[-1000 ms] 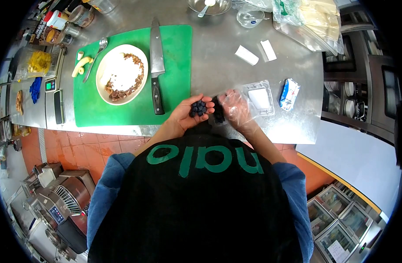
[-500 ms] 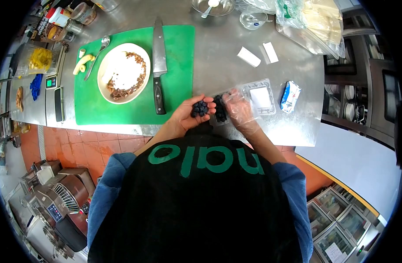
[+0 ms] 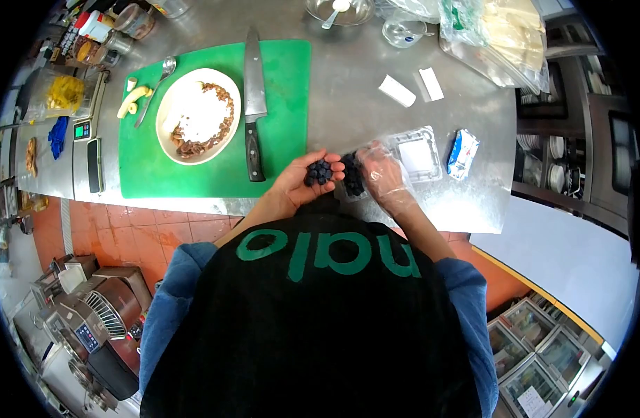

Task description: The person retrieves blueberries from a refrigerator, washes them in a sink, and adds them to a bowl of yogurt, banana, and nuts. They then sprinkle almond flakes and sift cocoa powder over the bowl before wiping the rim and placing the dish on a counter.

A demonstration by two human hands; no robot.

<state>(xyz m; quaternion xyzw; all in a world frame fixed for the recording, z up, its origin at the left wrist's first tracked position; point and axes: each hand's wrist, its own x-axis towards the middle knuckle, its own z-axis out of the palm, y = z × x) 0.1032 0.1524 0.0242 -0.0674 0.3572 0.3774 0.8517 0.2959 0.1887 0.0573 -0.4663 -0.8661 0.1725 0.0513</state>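
Observation:
My left hand (image 3: 292,184) is cupped palm up around a small heap of blueberries (image 3: 318,173). Right beside it, more blueberries (image 3: 352,174) lie in a clear plastic punnet (image 3: 355,196) whose lid (image 3: 419,155) is folded open to the right. My right hand (image 3: 384,174), in a thin clear plastic glove, reaches over the punnet with fingers bent down at the berries; its fingertips are partly hidden. On the green cutting board (image 3: 278,63) stands an oval bowl (image 3: 165,139) with a white creamy food and brown granola-like pieces. A large knife (image 3: 254,104) lies beside the bowl.
A spoon (image 3: 153,90) and banana pieces (image 3: 128,106) lie at the board's left. Two white pieces (image 3: 397,91) and a blue-and-white packet (image 3: 463,155) are on the steel counter. A metal bowl (image 3: 355,15), glass cup (image 3: 402,31), scale (image 3: 83,130) and jars (image 3: 133,21) stand farther off.
My right hand has shifted very slightly over the punnet, and a little more of the berries shows beside it. My left hand stays in place with its blueberries.

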